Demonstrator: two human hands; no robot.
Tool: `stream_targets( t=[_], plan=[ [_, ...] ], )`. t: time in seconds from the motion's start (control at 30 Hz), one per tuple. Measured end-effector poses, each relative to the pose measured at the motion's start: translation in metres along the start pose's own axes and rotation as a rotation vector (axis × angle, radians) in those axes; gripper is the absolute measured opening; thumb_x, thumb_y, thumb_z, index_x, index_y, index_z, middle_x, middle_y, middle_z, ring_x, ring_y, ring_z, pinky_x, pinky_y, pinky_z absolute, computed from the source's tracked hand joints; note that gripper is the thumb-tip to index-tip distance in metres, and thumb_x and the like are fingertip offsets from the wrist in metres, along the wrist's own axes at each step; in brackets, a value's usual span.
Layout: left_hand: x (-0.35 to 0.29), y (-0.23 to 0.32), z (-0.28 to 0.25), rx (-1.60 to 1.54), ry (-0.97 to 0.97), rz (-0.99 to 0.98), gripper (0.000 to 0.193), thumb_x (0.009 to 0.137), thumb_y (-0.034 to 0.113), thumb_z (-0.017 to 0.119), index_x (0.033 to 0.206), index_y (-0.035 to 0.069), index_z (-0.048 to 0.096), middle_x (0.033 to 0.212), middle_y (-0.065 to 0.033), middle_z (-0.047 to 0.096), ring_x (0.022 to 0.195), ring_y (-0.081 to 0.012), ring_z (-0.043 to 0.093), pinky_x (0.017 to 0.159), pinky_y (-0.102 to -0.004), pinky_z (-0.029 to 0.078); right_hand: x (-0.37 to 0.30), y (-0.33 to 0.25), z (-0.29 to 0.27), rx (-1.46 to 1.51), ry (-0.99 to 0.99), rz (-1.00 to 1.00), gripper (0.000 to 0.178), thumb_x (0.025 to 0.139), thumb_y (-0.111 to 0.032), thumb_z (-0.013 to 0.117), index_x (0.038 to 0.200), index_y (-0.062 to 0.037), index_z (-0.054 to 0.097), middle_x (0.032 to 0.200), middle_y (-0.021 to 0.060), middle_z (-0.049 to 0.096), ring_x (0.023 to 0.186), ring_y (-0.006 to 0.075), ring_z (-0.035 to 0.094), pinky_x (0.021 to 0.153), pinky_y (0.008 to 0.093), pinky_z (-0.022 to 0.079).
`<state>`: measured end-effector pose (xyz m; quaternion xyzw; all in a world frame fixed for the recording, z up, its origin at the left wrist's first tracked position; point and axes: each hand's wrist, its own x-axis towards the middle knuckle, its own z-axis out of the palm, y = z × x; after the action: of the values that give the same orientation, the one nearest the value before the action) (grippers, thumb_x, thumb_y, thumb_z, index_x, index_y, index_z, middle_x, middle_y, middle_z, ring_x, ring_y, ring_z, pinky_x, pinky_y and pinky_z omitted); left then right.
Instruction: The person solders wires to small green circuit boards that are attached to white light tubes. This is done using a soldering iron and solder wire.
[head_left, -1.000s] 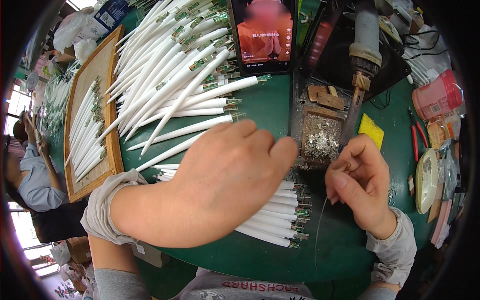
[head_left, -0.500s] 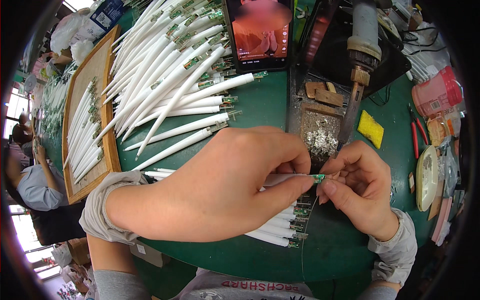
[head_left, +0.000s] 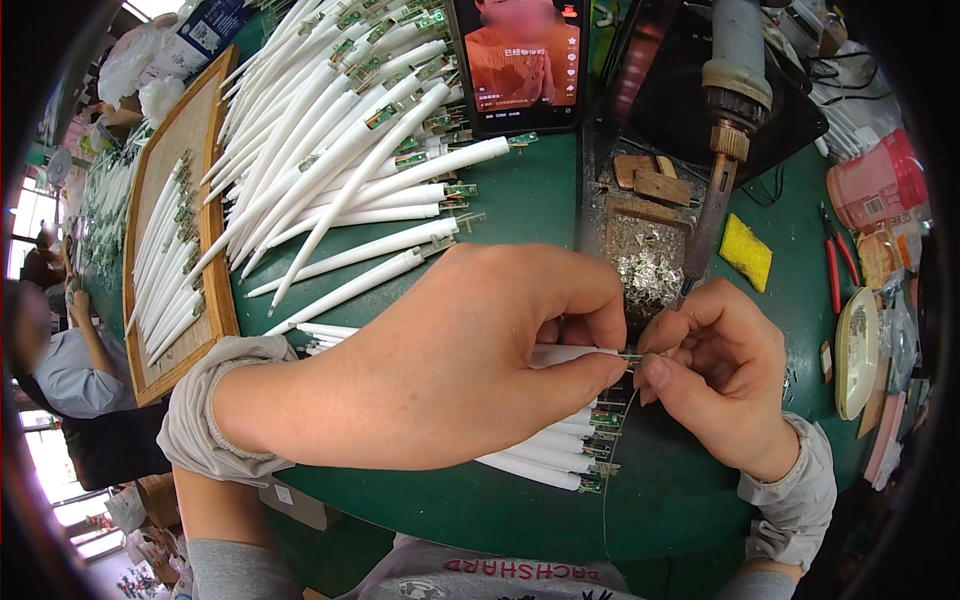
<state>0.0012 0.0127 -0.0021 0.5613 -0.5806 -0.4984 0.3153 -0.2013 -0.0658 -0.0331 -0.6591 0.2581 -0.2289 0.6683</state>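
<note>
My left hand [head_left: 470, 360] reaches across from the left, thumb and fingers closed on a white tapered tube [head_left: 570, 354] with a small circuit board at its end. That board end meets the fingertips of my right hand [head_left: 725, 375], which are pinched together; what lies between them is too small to make out. A thin wire [head_left: 618, 440] runs down the table from near these fingertips. Just above my right hand hangs a soldering iron [head_left: 730, 110], tip downward. Under my left hand lies a row of similar white tubes [head_left: 545, 460], boards facing right.
A big pile of white tubes [head_left: 340, 150] lies at the back left, beside a wooden-framed tray [head_left: 215, 330]. A phone [head_left: 525, 60] stands behind. Right of the solder-scrap tray [head_left: 650, 210] are a yellow sponge [head_left: 745, 252], red-handled pliers [head_left: 833, 265] and a dish [head_left: 857, 350]. Another person [head_left: 80, 370] sits far left.
The held tube has turned slightly, so less of its board's green face shows. My left hand has shifted a little; both hands keep their grip. The phone's picture has changed.
</note>
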Motion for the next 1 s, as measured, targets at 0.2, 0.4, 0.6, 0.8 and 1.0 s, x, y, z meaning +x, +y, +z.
stream_targets(
  t=[0.2, 0.4, 0.6, 0.8, 1.0],
  plan=[
    [0.001, 0.000, 0.003, 0.063, 0.047, 0.021, 0.010, 0.080, 0.008, 0.068, 0.086, 0.002, 0.063, 0.079, -0.0008, 0.056, 0.070, -0.0070, 0.051, 0.061, -0.0218, 0.040, 0.001, 0.001, -0.003, -0.039, -0.062, -0.030, 0.018, 0.083, 0.002, 0.062, 0.099, 0.0022, 0.053, 0.083, 0.0029, 0.058, 0.070, 0.0033, 0.054, 0.055, 0.0151, 0.042],
    [0.008, 0.002, 0.000, 0.009, 0.070, 0.069, 0.010, 0.081, 0.009, 0.068, 0.085, 0.002, 0.062, 0.078, 0.0006, 0.057, 0.071, -0.0059, 0.051, 0.061, -0.0209, 0.040, 0.000, -0.006, -0.003, 0.267, 0.062, 0.041, 0.016, 0.094, -0.009, 0.048, 0.103, -0.0002, 0.039, 0.076, 0.0099, 0.059, 0.061, 0.0072, 0.053, 0.052, 0.0171, 0.040],
    [0.009, 0.004, -0.002, -0.135, 0.061, -0.030, 0.006, 0.084, 0.005, 0.065, 0.085, 0.000, 0.062, 0.079, 0.0001, 0.058, 0.075, -0.0046, 0.052, 0.064, -0.0197, 0.042, -0.001, -0.006, -0.003, 0.113, -0.006, -0.095, 0.015, 0.093, -0.008, 0.050, 0.096, 0.0012, 0.038, 0.073, 0.0114, 0.059, 0.056, 0.0067, 0.049, 0.052, 0.0180, 0.039],
    [0.009, 0.007, -0.001, -0.130, 0.093, 0.020, 0.006, 0.084, 0.002, 0.064, 0.085, -0.002, 0.061, 0.080, -0.0020, 0.059, 0.074, -0.0046, 0.053, 0.062, -0.0202, 0.044, -0.001, -0.008, 0.000, 0.084, 0.001, -0.111, 0.015, 0.092, -0.005, 0.051, 0.096, 0.0021, 0.038, 0.072, 0.0092, 0.056, 0.057, 0.0068, 0.050, 0.052, 0.0182, 0.040],
    [0.008, 0.008, 0.000, -0.085, 0.120, 0.082, 0.005, 0.084, 0.001, 0.064, 0.086, -0.003, 0.061, 0.080, -0.0027, 0.058, 0.074, -0.0045, 0.054, 0.060, -0.0190, 0.045, -0.001, -0.006, 0.001, 0.073, 0.038, -0.133, 0.016, 0.092, -0.005, 0.052, 0.097, 0.0021, 0.039, 0.074, 0.0086, 0.056, 0.058, 0.0074, 0.051, 0.051, 0.0184, 0.040]
  ],
)
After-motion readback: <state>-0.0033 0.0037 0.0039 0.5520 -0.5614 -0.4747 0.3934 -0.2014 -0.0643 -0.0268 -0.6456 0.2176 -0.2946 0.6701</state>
